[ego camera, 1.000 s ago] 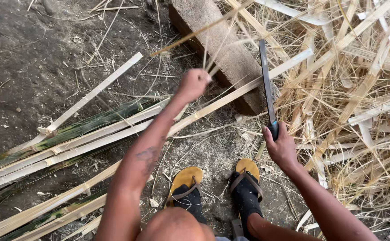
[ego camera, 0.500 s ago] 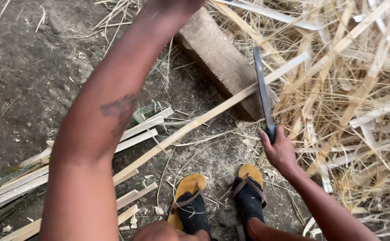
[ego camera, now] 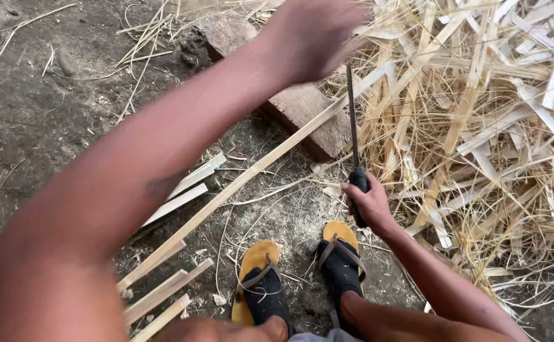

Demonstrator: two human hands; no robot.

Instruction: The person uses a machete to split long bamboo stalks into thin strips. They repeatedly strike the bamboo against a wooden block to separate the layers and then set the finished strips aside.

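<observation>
My right hand (ego camera: 367, 204) grips the dark handle of a long knife (ego camera: 351, 117), its blade pointing up and away from me. The blade's tip is close to a long bamboo strip (ego camera: 251, 174) that lies slantwise over a wooden block (ego camera: 305, 111). My left arm stretches across the frame, close to the camera and blurred. My left hand (ego camera: 315, 31) hovers above the far end of the block and the strip. Blur hides whether it holds anything.
A big heap of pale bamboo shavings and splints (ego camera: 479, 126) fills the right side. More split bamboo strips (ego camera: 163, 291) lie on the dirt ground at lower left. My feet in yellow sandals (ego camera: 258, 285) stand at the bottom centre.
My left arm has lifted off the strip and swung up and forward, now filling much of the view. The right hand keeps its hold on the knife, nearly still.
</observation>
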